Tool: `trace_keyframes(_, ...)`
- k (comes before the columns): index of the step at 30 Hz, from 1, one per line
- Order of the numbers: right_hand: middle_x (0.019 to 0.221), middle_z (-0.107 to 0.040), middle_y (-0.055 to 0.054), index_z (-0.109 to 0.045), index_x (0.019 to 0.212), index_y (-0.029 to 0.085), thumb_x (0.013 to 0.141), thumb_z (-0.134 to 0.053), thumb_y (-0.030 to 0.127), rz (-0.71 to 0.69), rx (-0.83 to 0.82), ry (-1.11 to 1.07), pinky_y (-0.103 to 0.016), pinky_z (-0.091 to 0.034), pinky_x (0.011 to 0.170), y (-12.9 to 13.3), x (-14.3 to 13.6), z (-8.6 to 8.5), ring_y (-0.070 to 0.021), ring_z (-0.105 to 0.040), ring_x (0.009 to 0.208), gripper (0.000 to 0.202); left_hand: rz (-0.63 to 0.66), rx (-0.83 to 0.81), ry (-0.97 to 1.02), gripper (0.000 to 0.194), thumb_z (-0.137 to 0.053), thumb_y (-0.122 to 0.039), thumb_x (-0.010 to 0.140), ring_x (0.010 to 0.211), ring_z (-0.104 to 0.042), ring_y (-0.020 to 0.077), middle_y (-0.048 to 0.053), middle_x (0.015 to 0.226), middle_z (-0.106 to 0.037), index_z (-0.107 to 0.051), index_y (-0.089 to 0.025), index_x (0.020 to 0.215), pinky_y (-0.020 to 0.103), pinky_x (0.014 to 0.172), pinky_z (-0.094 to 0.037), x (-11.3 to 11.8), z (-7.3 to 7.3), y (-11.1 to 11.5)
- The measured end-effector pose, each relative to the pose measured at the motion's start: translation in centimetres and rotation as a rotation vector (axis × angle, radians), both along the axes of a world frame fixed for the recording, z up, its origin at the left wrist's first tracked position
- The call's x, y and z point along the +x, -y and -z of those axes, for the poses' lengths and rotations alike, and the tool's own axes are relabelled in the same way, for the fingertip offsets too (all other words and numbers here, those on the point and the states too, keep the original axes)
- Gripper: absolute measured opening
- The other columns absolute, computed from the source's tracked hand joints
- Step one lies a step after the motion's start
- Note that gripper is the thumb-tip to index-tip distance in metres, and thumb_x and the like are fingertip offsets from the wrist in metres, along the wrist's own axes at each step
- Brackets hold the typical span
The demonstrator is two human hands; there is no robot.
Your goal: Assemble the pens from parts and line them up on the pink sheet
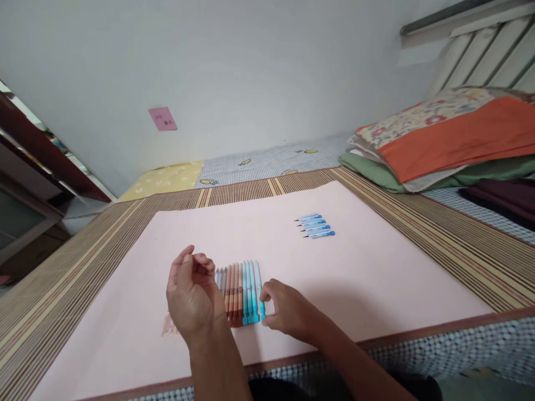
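Note:
Several pens lie side by side on a pale pink sheet [234, 228]: grey ones at the left, then brown-orange pens [234, 295], then turquoise pens [251, 289]. My right hand [288, 312] has its thumb and forefinger on the rightmost turquoise pen [258, 278], which lies slightly apart from the row. My left hand [192, 289] is raised, palm up with curled fingers, over the row's left end, and nothing shows in it. Partly hidden behind its wrist are some pale pink pens [168, 326]. Farther back on the right, several blue-and-white pens [315, 225] lie in a stack of rows.
A striped mat [108, 245] lies under the sheet. Folded orange and floral bedding [451, 128] is piled at the back right, with dark cloth [501, 200] beside it. A pink note [163, 118] is on the wall behind.

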State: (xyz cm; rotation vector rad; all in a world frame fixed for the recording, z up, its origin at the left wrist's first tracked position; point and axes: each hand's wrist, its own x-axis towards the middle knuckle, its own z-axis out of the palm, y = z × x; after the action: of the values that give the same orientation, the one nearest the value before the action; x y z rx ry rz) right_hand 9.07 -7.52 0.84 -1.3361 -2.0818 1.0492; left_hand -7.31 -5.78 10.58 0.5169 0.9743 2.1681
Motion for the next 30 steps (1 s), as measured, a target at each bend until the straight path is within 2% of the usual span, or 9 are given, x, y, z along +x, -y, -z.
trace_keyframes(5, 0.094, -0.06, -0.001, -0.056, 0.085, 0.021, 0.066, -0.066, 0.008, -0.051, -0.013, 0.068, -0.026, -0.035, 0.07, 0.1, -0.1, -0.8, -0.0179, -0.057, 0.088, 0.025, 0.019, 0.007, -0.034, 0.018, -0.072, -0.022, 0.075, 0.062, -0.054, 0.0091, -0.003, 0.065, -0.056, -0.067, -0.015, 0.091, 0.02, 0.058, -0.042, -0.1, 0.2, 0.0)
trace_keyframes(19, 0.085, -0.059, 0.002, -0.055, 0.077, 0.02, 0.072, -0.069, 0.011, -0.087, 0.001, 0.07, -0.024, -0.031, 0.065, 0.3, -0.5, -0.7, -0.0142, -0.054, 0.077, 0.017, -0.042, 0.06, 0.047, 0.009, -0.07, -0.014, 0.074, 0.065, -0.053, 0.0076, -0.003, 0.068, -0.054, -0.068, -0.015, 0.082, 0.017, 0.056, -0.042, -1.8, -1.5, 1.5)
trace_keyframes(24, 0.089, -0.059, 0.0, -0.057, 0.086, 0.022, 0.076, -0.068, 0.015, -0.089, 0.137, 0.063, -0.026, -0.034, 0.067, 0.6, -1.5, -0.6, -0.0167, -0.054, 0.082, 0.016, -0.033, 0.073, 0.019, 0.008, -0.071, -0.017, 0.075, 0.064, -0.053, 0.008, -0.003, 0.068, -0.054, -0.068, -0.017, 0.083, 0.018, 0.056, -0.042, -1.9, -1.3, 1.5)
trace_keyframes(30, 0.1, -0.06, -0.004, -0.06, 0.092, 0.021, 0.08, -0.071, 0.019, -0.142, 0.279, 0.171, -0.032, -0.039, 0.079, 1.5, -3.0, -0.4, -0.022, -0.055, 0.094, 0.016, -0.01, 0.075, 0.034, 0.009, -0.071, -0.017, 0.074, 0.064, -0.053, 0.0077, -0.003, 0.067, -0.054, -0.068, -0.015, 0.082, 0.018, 0.056, -0.042, -2.0, -1.1, 1.3)
